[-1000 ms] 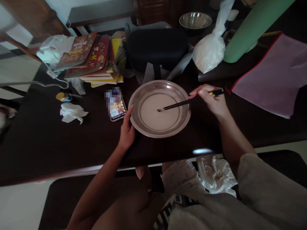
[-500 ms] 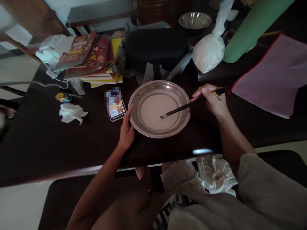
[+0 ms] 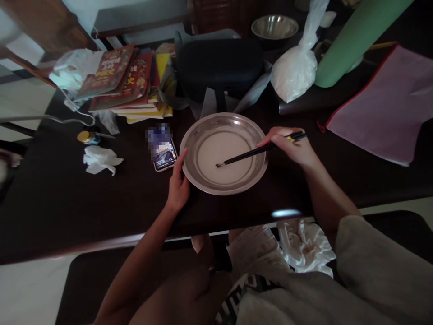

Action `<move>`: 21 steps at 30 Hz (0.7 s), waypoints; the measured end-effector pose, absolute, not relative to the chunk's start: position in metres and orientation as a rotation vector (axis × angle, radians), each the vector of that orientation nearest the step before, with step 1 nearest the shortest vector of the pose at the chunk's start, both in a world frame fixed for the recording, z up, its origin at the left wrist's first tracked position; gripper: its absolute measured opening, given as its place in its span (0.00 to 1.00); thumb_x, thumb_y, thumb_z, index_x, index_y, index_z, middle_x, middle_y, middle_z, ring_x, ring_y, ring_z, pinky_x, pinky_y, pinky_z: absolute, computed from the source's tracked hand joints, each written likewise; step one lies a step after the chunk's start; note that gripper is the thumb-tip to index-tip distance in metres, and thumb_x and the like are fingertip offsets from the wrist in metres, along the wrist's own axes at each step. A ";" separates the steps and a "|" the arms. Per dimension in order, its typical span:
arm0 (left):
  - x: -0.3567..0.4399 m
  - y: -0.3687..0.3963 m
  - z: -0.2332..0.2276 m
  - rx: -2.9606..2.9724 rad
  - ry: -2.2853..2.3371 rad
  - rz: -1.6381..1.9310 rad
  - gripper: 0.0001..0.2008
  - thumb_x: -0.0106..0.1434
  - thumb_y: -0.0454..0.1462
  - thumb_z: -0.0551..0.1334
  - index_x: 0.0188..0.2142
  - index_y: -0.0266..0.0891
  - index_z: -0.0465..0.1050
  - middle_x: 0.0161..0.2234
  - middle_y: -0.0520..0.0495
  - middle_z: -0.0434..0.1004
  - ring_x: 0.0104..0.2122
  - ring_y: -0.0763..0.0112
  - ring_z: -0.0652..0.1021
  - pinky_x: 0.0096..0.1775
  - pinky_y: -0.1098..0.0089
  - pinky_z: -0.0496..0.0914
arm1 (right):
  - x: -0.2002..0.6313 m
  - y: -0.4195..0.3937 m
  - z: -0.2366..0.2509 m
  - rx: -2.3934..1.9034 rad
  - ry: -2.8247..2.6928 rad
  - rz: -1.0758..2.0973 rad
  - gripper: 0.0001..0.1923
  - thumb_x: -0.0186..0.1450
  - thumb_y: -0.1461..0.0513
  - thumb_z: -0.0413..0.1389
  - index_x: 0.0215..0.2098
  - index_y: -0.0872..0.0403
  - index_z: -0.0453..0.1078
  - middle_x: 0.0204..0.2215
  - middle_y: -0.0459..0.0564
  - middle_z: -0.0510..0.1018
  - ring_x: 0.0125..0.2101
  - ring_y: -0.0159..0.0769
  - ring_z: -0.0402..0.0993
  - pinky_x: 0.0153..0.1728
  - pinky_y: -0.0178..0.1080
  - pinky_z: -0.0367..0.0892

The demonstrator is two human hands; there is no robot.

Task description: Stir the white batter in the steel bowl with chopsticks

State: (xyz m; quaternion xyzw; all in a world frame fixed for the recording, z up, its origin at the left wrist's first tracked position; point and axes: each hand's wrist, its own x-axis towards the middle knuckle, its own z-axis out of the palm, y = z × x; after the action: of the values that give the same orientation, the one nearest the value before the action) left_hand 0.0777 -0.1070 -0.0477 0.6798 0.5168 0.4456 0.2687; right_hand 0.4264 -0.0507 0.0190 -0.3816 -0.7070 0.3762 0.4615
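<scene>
A wide metal basin (image 3: 223, 188) stands on the dark table, with a pale, whitish mixture (image 3: 223, 149) in its bottom. My left hand (image 3: 179, 185) grips the left side of its rim, thumb on top and the other fingers mostly hidden beneath. In my right hand (image 3: 291, 146) is a pair of black chopsticks (image 3: 248, 154) with gold bands near the upper ends. They slant down to the left over the right rim, close together, and their whitish-coated tips touch the mixture near its middle.
A lit phone (image 3: 164, 153) lies left of the basin, beyond it crumpled tissue (image 3: 100, 160) and a small gold-lidded jar (image 3: 88, 137). Behind stand stacked books (image 3: 118, 83), a black case (image 3: 219, 63) and a tied bag of white powder (image 3: 293, 74). A pink pouch (image 3: 382, 113) lies at right.
My right hand has moved left, nearer the basin's rim, and the chopstick tips have shifted left in the mixture. My left hand stays on the rim. The phone's picture has changed.
</scene>
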 end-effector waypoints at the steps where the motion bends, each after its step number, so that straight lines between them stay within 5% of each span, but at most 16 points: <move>1: 0.078 -0.107 -0.048 1.833 1.392 1.201 0.27 0.72 0.47 0.58 0.68 0.51 0.61 0.67 0.45 0.65 0.66 0.59 0.68 0.69 0.54 0.57 | 0.426 -0.051 0.020 -0.936 -1.792 0.917 0.15 0.68 0.50 0.58 0.32 0.47 0.82 0.31 0.46 0.84 0.33 0.35 0.80 0.36 0.40 0.73; 21: 0.080 -0.107 -0.045 1.820 1.404 1.194 0.27 0.71 0.48 0.58 0.67 0.50 0.62 0.67 0.44 0.66 0.66 0.59 0.68 0.69 0.54 0.58 | 0.425 -0.052 0.020 -0.948 -1.554 0.925 0.15 0.68 0.50 0.58 0.31 0.48 0.82 0.27 0.46 0.83 0.29 0.34 0.79 0.34 0.40 0.74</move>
State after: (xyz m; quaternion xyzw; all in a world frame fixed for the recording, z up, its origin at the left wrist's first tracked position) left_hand 0.0798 -0.1074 -0.0452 0.6761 0.5217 0.4435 0.2720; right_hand 0.4249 -0.0524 0.0196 -0.3957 -0.6489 0.3861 0.5227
